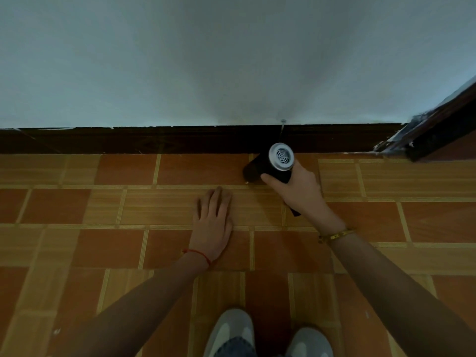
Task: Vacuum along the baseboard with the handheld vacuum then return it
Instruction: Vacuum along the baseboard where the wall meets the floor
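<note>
My right hand [300,191] grips a black handheld vacuum [278,164] by its handle. The silver vented rear cap faces up at me. Its dark nozzle end points left and down onto the floor tile, right in front of the dark brown baseboard [154,140]. My left hand [215,222] lies flat on the tiled floor, fingers spread, a short way left of the vacuum and holding nothing.
A pale wall [231,60] rises above the baseboard. A dark door frame [438,130] stands at the right end of the baseboard. The orange and tan tiled floor [103,240] stretches left and right. My two grey shoes [231,333] are at the bottom edge.
</note>
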Demonstrator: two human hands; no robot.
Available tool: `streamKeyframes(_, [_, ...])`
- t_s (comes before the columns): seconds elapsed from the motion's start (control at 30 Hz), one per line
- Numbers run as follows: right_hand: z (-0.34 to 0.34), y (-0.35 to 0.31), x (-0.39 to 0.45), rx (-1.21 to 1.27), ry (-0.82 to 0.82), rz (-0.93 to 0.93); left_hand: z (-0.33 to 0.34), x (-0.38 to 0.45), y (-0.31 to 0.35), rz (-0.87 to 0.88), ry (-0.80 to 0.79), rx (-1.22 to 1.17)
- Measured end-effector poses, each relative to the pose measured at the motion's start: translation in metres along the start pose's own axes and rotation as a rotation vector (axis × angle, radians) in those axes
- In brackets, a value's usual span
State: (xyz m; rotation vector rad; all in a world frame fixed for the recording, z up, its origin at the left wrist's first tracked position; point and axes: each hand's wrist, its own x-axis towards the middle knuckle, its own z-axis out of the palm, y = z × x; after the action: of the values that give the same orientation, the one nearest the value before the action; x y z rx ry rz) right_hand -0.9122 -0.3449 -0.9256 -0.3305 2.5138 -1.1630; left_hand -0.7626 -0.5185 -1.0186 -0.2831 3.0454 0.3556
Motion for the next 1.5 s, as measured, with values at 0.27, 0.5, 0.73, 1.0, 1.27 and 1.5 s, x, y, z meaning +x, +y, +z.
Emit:
streamKeyframes(0.27, [0.009, -0.008, -0.004, -0.022, 0.001, -0.043, 0.008, -0.002, 0.001, -0.005, 0.059, -0.005])
streamKeyframes(0.5, [-0.006, -0.007, -0.016, -0.055, -0.081, -0.037, 0.011, -0.003, -0.002, 0.0, 0.071, -0.04])
streamKeyframes(0.73, [0.002, -0.011, -0.016, -0.153, -0.07, -0.071, 0.012, -0.004, -0.002, 0.002, 0.087, -0.067])
streamKeyframes(1.0, [0.0, -0.011, -0.012, -0.13, 0.088, -0.058, 0.011, -0.004, -0.003, 0.0, 0.079, -0.065])
streamKeyframes(1.27, [-0.005, -0.008, -0.011, -0.072, 0.085, -0.036, 0.01, -0.003, -0.003, 0.001, 0.087, -0.071])
streamKeyframes(1.5, [0.007, -0.016, -0.011, -0.22, -0.025, -0.088, 0.011, -0.004, -0.004, 0.005, 0.095, -0.064])
